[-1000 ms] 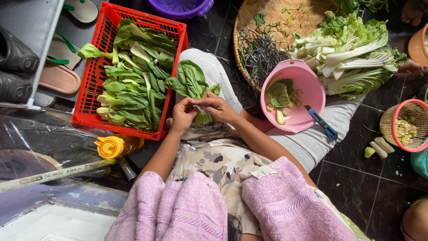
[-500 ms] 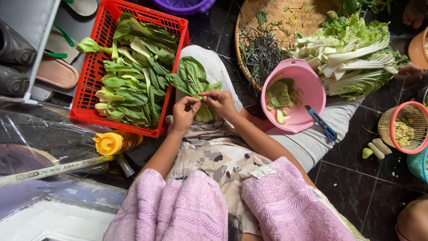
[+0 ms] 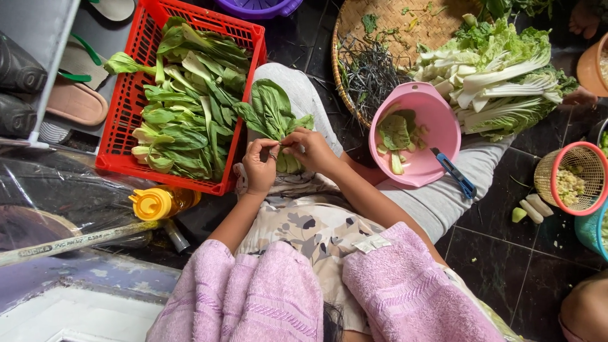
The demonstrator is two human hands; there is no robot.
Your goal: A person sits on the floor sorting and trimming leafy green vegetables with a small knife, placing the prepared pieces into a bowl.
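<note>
My left hand (image 3: 261, 166) and my right hand (image 3: 311, 151) meet over my lap, both closed on the base of a bunch of bok choy (image 3: 273, 114) whose dark green leaves point away from me. My fingertips pinch its pale stems. Just to the left, a red plastic crate (image 3: 126, 114) holds several more bok choy heads (image 3: 183, 120). A pink bowl (image 3: 437, 120) with cut green pieces rests on my right knee.
A blue-handled peeler (image 3: 456, 176) lies on the pink bowl's rim. A round woven tray (image 3: 380, 25) carries dark stems and pale cabbage (image 3: 500, 76). A small red-rimmed basket (image 3: 570, 180) sits at right. A yellow-capped bottle (image 3: 155, 202) and sandals (image 3: 76, 95) lie left.
Both hands stay on the bok choy bunch; the fingers have shifted slightly at its base. The view has drifted a little.
</note>
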